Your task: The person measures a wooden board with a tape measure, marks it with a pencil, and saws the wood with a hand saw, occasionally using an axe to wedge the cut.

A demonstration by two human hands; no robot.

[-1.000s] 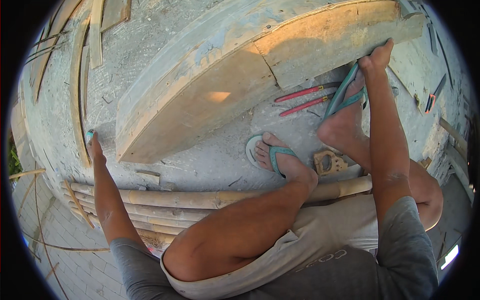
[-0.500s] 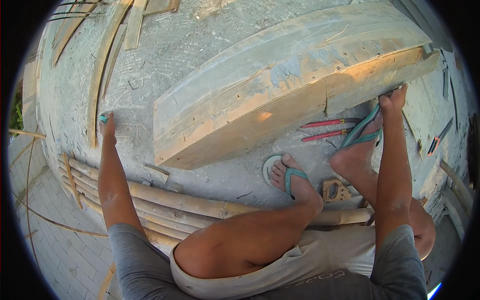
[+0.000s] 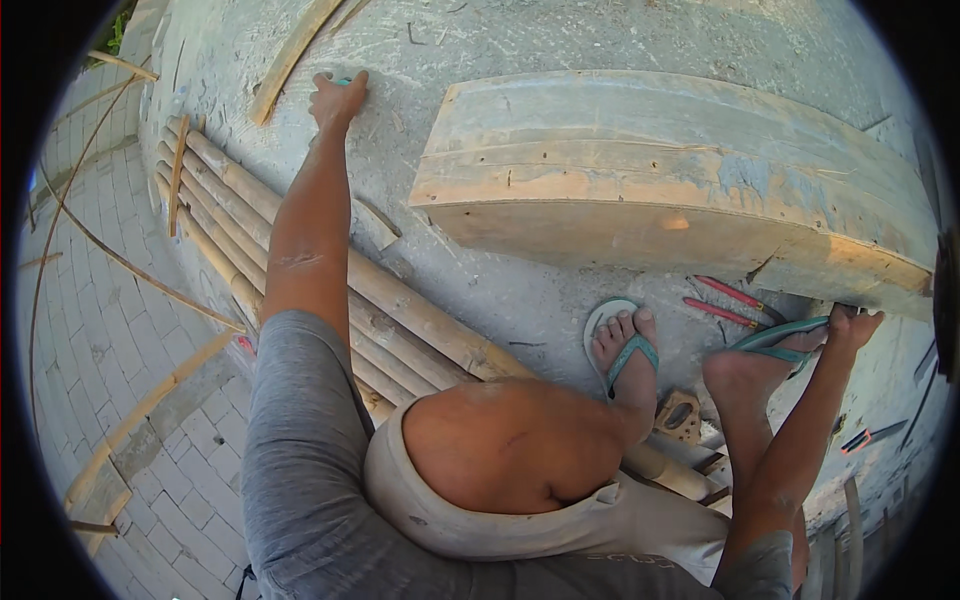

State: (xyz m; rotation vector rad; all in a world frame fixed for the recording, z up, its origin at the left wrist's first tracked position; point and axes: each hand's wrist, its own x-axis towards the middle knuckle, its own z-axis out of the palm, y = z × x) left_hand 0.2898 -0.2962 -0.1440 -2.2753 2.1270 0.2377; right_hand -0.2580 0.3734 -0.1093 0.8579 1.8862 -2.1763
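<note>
My left hand [image 3: 338, 100] reaches far forward over the concrete, its fingers around a small teal object [image 3: 343, 82] mostly hidden by them. To its right lies a long curved wooden form [image 3: 640, 215], with a pale, plaster-smeared top and a plywood side facing me. My right hand [image 3: 853, 325] is closed at the lower edge of that side, near the form's right end; the fingertips are partly hidden. Just left of it is my right foot in a teal flip-flop [image 3: 780, 338]. Red-handled pincers [image 3: 730, 300] lie between my feet and the form.
Several bamboo poles [image 3: 400, 310] run diagonally at my left, beside grey paving [image 3: 130, 330]. A wooden-handled saw [image 3: 678, 416] lies between my legs. At right is an orange-and-black handled tool [image 3: 858, 440]. A wooden strip [image 3: 290, 60] lies beyond my left hand.
The view has swung left, so the form and feet appear farther right. My left hand has moved rightward over the concrete, closer to the form's left end. My right hand stays at the form's edge.
</note>
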